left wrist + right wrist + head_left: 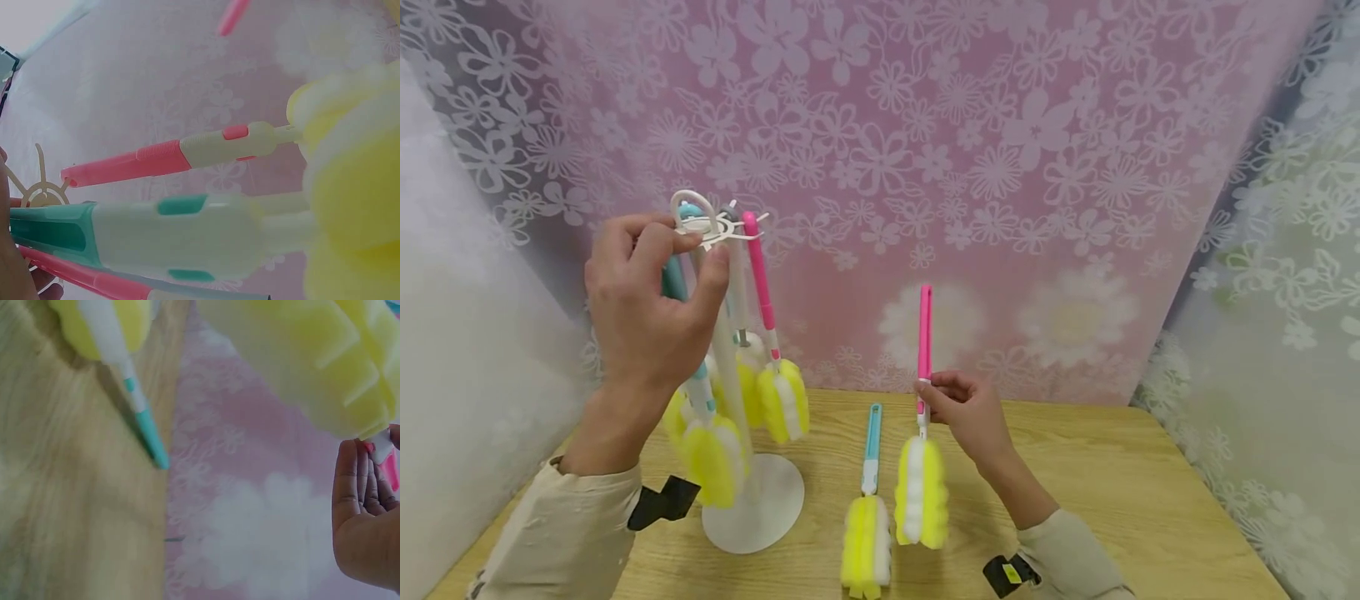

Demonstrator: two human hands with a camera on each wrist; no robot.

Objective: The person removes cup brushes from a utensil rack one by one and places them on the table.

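Observation:
My left hand [651, 300] grips the top of a white stand [778, 500], finger and thumb at its ring of hooks. Sponge brushes hang from the hooks, among them one with a pink handle [759, 271] and one with a teal handle [53, 231], close by the left hand. To the right, my right hand [973, 421] pinches another pink-handled sponge brush [922, 492] near its white neck. That brush is upright, handle up and yellow-and-white sponge down. Left of it lies a teal-handled sponge brush [867, 542] on the table.
The wooden table [1075, 492] ends at a pink floral curtain [1000, 167] behind. Pale floral cloth [1285, 400] closes off the right side, and a pale surface [482, 333] stands at the left. The stand's round base rests on the table's left part.

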